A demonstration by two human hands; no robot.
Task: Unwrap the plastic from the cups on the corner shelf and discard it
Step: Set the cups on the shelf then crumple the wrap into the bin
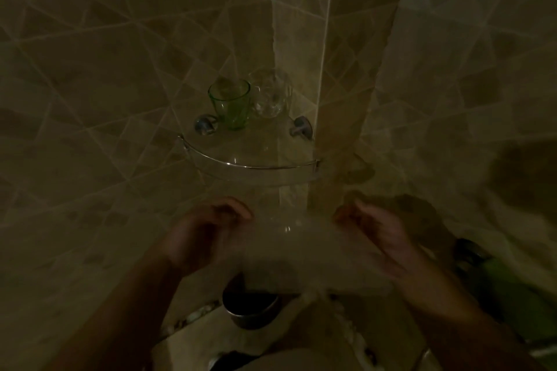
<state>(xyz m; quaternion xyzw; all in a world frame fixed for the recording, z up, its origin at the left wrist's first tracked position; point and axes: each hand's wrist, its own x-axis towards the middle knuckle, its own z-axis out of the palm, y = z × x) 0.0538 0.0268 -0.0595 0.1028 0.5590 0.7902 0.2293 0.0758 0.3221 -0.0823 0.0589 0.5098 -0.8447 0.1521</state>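
Observation:
A green glass cup (230, 104) stands bare on the glass corner shelf (250, 164). Right beside it, touching, is a clear cup (271, 93) that looks still covered in crinkled plastic. Below the shelf, my left hand (208, 230) and my right hand (375, 230) hold a blurred sheet of clear plastic wrap (297, 250) stretched between them, fingers curled on its two ends. The dim light and motion blur hide the wrap's edges.
Tiled walls meet in the corner behind the shelf. Two metal brackets (205, 125) fix the shelf to the walls. A dark round bin (250, 307) sits on the floor below my hands. A green object (494, 283) lies at the lower right.

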